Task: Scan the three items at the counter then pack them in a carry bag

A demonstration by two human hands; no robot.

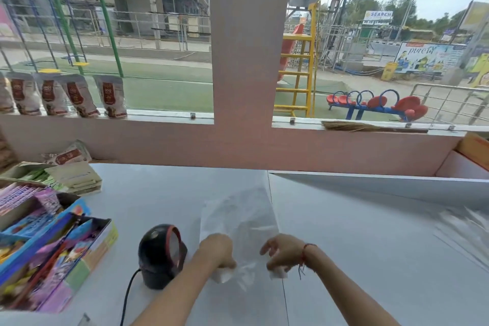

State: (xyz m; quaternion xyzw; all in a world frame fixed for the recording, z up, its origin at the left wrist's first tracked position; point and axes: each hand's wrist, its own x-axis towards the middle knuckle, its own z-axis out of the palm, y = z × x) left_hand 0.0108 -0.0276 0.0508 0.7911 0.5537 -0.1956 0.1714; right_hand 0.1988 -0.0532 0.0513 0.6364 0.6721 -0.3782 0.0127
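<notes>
A thin white see-through carry bag point(238, 217) lies flat on the grey counter point(357, 233), stretching away from me. My left hand point(218, 250) pinches the bag's near left edge. My right hand point(283, 251), with a red thread on the wrist, grips the near right edge. A black dome-shaped barcode scanner point(161, 255) with a red ring stands just left of my left hand, its cable running toward me. What the bag holds cannot be made out.
Open boxes of colourful sweets and snack packets point(53, 249) fill the counter's left side. Flat cartons point(74, 177) lie behind them. Pouches point(111, 96) stand along the window sill. A cardboard box point(473, 151) sits far right, with clear plastic point(465, 230) near it.
</notes>
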